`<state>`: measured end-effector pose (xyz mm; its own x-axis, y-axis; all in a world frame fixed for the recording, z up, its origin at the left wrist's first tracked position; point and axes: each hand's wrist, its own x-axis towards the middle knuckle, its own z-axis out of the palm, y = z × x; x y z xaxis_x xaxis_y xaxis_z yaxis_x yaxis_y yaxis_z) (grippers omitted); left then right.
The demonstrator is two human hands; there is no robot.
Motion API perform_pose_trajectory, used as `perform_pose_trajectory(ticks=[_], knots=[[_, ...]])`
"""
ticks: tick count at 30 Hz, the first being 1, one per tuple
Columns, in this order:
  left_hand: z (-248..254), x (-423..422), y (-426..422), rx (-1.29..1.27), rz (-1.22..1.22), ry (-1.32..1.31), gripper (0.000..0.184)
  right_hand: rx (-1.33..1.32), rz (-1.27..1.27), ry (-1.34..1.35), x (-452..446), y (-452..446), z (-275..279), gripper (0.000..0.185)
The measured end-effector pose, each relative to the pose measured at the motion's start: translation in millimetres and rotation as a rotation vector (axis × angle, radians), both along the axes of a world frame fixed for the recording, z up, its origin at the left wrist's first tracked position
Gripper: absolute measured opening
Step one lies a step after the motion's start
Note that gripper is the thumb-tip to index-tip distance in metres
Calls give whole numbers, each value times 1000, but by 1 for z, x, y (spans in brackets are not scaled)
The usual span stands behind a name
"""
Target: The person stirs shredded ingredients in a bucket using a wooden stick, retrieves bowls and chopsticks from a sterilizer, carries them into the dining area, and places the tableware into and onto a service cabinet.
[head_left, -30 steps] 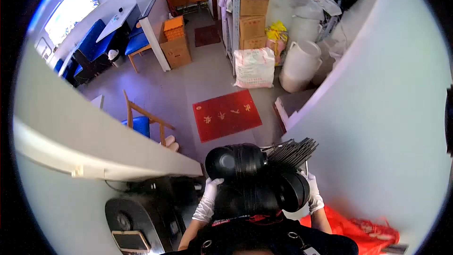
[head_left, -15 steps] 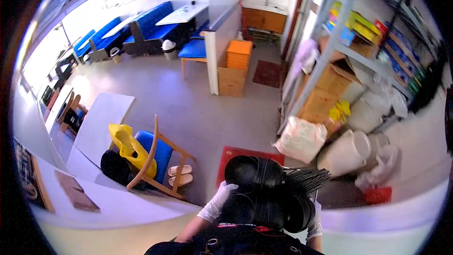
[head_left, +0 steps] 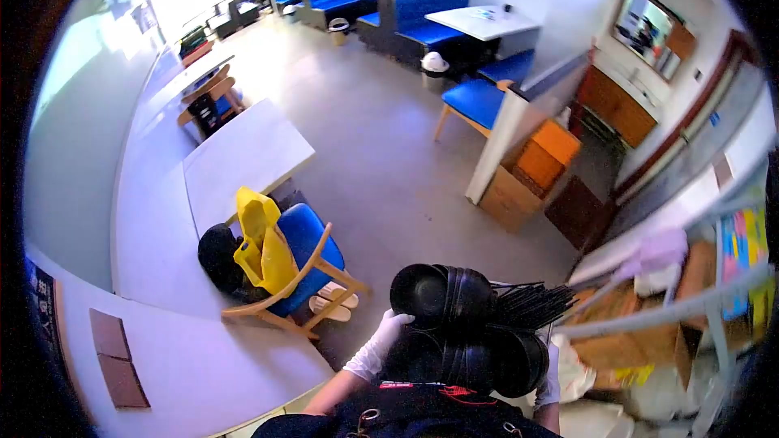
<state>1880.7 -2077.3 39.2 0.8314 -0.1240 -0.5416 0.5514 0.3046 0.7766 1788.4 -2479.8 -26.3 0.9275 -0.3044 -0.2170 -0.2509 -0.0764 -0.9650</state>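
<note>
Both my hands wear white gloves and carry a load of black bowls (head_left: 446,296) against my body. The bowls lie on their sides, nested in two rows. My left hand (head_left: 380,345) grips the left side, thumb on the near edge of a bowl. At the right side is my right hand (head_left: 548,377), pressed against the load with its fingers mostly hidden. A bundle of thin black chopsticks (head_left: 535,304) sticks out to the right from the far row. Whether a tray lies beneath the bowls cannot be made out.
A blue-seated wooden chair (head_left: 312,251) with a yellow bag (head_left: 266,247) stands ahead left, slippers (head_left: 333,302) beside it. A white counter (head_left: 178,308) runs along the left. Ahead right are a partition (head_left: 495,146) and an orange crate (head_left: 549,156); a metal shelf (head_left: 673,312) stands near right.
My view has swung right to left, so the chair, booths and partition now sit further right and the shelf is nearer the right edge. The bowls stay in my hands.
</note>
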Motion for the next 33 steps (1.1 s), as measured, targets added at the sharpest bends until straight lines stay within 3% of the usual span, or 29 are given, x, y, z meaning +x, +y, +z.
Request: perform_pose_trajectory(ticks=[3, 5, 8, 10, 14, 18, 21, 22, 24, 33], knots=[[-22, 77, 8, -8, 59, -22, 31, 90, -9, -123, 109, -4, -40, 35], [-18, 132, 11, -21, 124, -12, 31, 160, 96, 79, 173, 7, 4, 34], [-25, 220, 27, 17, 126, -18, 29, -16, 176, 58, 266, 15, 12, 35], [-16, 270, 33, -1, 144, -36, 29, -146, 265, 15, 325, 32, 49, 35], [14, 367, 62, 41, 226, -30, 30, -22, 295, -124, 456, 47, 26, 34], [33, 462, 92, 5, 279, 9, 34, 223, 272, -34, 582, 107, 66, 34], [21, 539, 118, -1, 360, 14, 32, 237, 360, 44, 691, 141, 77, 32], [23, 568, 126, -23, 394, 32, 31, 125, 424, -38, 729, 151, 76, 32], [25, 618, 150, -9, 463, 19, 29, 387, 438, 74, 809, 170, 61, 33], [15, 810, 267, 64, 716, -17, 35, 183, 688, 157, 1102, 320, 78, 35]])
